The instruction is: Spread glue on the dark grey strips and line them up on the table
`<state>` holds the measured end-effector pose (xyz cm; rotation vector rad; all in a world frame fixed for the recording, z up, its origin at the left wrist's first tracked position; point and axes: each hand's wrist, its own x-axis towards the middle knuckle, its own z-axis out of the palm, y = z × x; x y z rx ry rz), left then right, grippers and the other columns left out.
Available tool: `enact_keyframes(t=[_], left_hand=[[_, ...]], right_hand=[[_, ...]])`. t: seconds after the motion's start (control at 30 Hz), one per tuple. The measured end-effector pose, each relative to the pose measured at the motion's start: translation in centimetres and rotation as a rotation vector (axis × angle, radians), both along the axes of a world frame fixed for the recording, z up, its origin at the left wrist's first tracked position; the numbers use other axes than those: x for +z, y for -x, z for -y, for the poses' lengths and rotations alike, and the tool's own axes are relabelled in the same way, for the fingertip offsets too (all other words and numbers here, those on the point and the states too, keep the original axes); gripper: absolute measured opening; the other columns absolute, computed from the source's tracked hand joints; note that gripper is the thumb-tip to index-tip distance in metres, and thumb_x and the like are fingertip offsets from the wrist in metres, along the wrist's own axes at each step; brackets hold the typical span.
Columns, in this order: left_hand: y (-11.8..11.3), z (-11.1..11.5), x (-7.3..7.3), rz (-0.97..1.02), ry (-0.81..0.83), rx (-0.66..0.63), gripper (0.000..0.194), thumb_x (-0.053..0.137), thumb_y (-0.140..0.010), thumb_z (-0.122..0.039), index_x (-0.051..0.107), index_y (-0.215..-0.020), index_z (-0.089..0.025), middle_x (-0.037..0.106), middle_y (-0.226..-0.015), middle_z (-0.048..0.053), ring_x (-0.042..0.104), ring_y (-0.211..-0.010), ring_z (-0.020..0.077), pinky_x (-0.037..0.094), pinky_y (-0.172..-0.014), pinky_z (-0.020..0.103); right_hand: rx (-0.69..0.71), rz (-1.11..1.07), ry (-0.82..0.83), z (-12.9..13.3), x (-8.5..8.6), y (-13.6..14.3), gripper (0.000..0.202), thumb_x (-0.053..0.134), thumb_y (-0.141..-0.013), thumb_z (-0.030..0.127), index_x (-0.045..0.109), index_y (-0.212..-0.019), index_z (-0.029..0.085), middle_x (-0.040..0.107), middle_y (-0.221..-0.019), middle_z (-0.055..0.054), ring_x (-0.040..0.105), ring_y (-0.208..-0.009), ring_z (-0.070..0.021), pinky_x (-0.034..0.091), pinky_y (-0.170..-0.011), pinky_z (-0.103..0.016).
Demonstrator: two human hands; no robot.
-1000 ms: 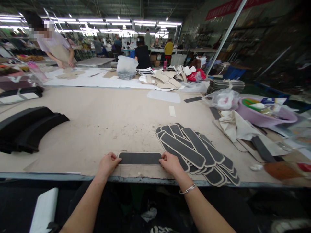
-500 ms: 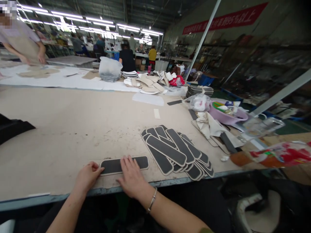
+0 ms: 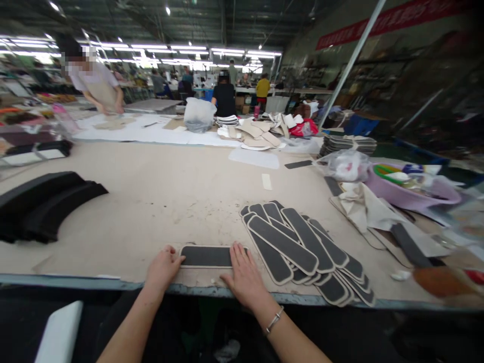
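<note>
Strip: a dark oblong strip (image 3: 206,256) with a pale border lay flat near the front edge of the table (image 3: 159,201), lengthwise across the worker's view.
Right hand: the right hand (image 3: 244,275) lay flat, fingers spread and palm down, covering the strip's right end.
Left hand: the left hand (image 3: 162,268) was loosely curled, its fingertips touching the strip's left end; whether it pinched the edge could not be told.
Stack: just right of the strip, a fanned pile of matching strips (image 3: 302,247) overlapped one another, running toward the table's front right corner.
Left side: curved black pieces (image 3: 45,204) sat stacked well apart from the hands.
Right side: a lilac basin (image 3: 412,189) holding small items stood beside crumpled cream fabric (image 3: 363,204) and a clear plastic bag (image 3: 346,164).
Far end: beige cut-outs (image 3: 257,133) and a filled plastic bag (image 3: 198,115) rested at the table's far edge.
Background: a person in an apron (image 3: 98,88) bent over a neighbouring table, and another person in black (image 3: 225,98) stood facing away.
</note>
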<state>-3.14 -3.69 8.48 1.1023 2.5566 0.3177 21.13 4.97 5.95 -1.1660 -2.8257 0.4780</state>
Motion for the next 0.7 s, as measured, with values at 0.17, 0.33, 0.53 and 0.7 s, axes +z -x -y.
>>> enact_keyframes(t=[0.17,0.33,0.53,0.7], left_hand=[[-7.1,-0.4,-1.3,-0.161,-0.339,-0.382,0.048,0.031,-0.090,-0.035,0.042,-0.134,-0.016,0.042,-0.141,0.013,0.033,-0.134,0.0257,0.031,-0.108,0.041],[-12.2,-3.5,-2.7,-0.020,-0.181,-0.699,0.074,0.020,-0.089,-0.058,0.016,-0.146,-0.011,0.012,-0.153,0.016,0.005,-0.141,0.0297,0.014,-0.114,0.049],[-6.5,-1.9,-2.7,-0.080,-0.023,-0.619,0.082,0.020,-0.086,-0.064,0.021,-0.144,-0.006,0.010,-0.152,0.018,0.006,-0.141,0.0298,0.013,-0.114,0.046],[-2.8,0.3,-3.2,-0.161,-0.011,-0.568,0.080,0.026,-0.085,-0.063,0.022,-0.144,-0.009,0.012,-0.152,0.016,0.010,-0.141,0.0296,0.018,-0.112,0.044]], right_hand=[[0.032,0.038,-0.097,0.5,-1.4,0.2,0.072,0.041,-0.089,0.047,0.023,-0.143,0.003,0.011,-0.151,-0.014,0.009,-0.140,-0.0271,0.012,-0.114,-0.046],[0.047,0.110,-0.107,0.4,-1.7,0.1,0.060,0.037,-0.087,0.024,0.025,-0.144,0.012,0.015,-0.151,-0.008,0.012,-0.140,-0.0251,0.015,-0.114,-0.047],[0.042,0.087,-0.099,0.7,-0.7,0.1,0.075,0.038,-0.088,0.052,0.024,-0.143,0.003,0.013,-0.151,-0.013,0.011,-0.140,-0.0270,0.013,-0.114,-0.044],[0.022,0.065,-0.065,0.5,-0.5,-0.1,0.075,0.042,-0.088,0.050,0.022,-0.144,0.005,0.010,-0.152,-0.012,0.010,-0.140,-0.0265,0.010,-0.114,-0.043]])
